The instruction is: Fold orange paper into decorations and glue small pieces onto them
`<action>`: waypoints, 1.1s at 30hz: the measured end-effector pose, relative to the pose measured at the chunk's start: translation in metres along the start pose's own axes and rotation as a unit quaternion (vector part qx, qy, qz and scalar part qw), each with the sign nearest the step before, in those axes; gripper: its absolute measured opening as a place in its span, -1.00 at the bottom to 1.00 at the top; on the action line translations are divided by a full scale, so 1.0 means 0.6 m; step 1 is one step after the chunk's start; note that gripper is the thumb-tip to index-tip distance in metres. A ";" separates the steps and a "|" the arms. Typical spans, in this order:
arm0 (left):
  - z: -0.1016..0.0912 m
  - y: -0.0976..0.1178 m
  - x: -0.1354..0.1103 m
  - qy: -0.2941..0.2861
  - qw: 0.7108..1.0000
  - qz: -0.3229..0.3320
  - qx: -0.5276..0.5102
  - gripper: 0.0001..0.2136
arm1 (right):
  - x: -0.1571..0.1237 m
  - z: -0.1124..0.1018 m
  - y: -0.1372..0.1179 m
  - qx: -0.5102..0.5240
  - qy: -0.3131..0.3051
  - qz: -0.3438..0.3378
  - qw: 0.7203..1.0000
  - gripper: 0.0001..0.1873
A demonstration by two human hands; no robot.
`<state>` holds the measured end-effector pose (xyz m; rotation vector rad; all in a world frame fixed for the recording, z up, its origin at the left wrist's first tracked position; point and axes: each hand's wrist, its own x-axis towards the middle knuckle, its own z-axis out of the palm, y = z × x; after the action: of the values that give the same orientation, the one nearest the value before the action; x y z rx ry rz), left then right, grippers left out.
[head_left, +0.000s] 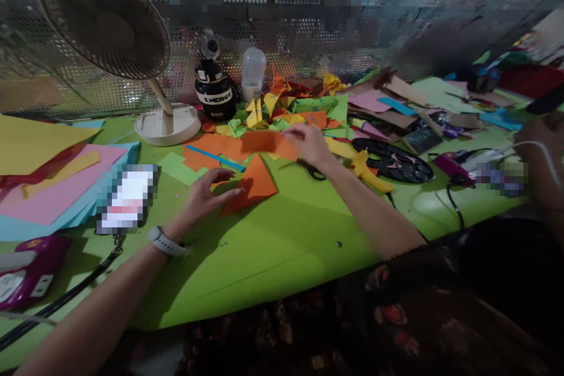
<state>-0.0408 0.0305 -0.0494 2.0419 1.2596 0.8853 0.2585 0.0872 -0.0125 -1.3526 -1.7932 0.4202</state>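
My left hand [207, 197] hovers low over the green table with thumb and fingers apart. Its thumb tip overlaps the edge of a folded orange paper [255, 182]; whether it presses on it I cannot tell. In my right hand [312, 145], the fingers are pinched on a slightly blurred orange paper piece [271, 144] above other scraps. Beneath and beside it lie orange sheets [202, 150], a blue paper strip [215, 158] and a light green paper [178, 169]. A yellow glue gun [365, 173] lies right of my right forearm.
A fan [167, 123] stands at the back left, with a black jar [215, 94] and a clear bottle [253, 73] nearby. Folded papers [282, 103] pile up behind. Left are a phone [127, 197] and coloured sheets [66, 182]; right, a black palette [396, 158] and another person's hand [544, 153].
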 end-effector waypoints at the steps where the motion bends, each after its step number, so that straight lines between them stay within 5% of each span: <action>1: 0.003 -0.004 0.001 0.000 1.000 0.000 0.021 -0.54 | 0.015 -0.013 0.024 -0.029 0.070 0.032 0.997 -0.78; 4: 0.010 -0.015 0.003 -0.018 0.997 0.011 0.073 -0.49 | 0.049 -0.051 0.087 -0.112 0.127 0.121 0.978 -0.73; 11: 0.008 -0.018 0.002 -0.038 0.990 0.024 0.134 -0.44 | 0.062 -0.052 0.136 -0.164 0.050 0.165 0.971 -0.72; 18: 0.009 -0.005 -0.001 -0.042 0.982 0.021 0.181 -0.29 | 0.032 -0.028 0.059 -0.135 0.063 0.122 0.981 -0.70; 22: 0.018 -0.007 -0.003 -0.051 0.973 0.047 0.220 -0.24 | -0.002 0.031 -0.001 -0.024 -0.095 0.140 0.985 -0.87; 24: 0.021 -0.008 -0.005 -0.055 0.974 0.050 0.212 -0.26 | -0.017 0.063 -0.020 0.108 -0.171 0.226 0.953 -0.79; 27: 0.026 -0.011 -0.007 -0.057 0.983 0.047 0.167 -0.27 | -0.030 0.092 -0.033 0.217 -0.173 0.294 0.914 -0.71; 33: 0.029 -0.008 -0.009 -0.042 0.995 -0.028 -0.083 -0.14 | -0.033 0.096 -0.040 0.260 -0.157 0.254 0.918 -0.77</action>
<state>-0.0315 0.0253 -0.0651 1.8846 1.1533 0.8396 0.2005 0.0724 -0.0389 -1.3908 -1.3898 1.3606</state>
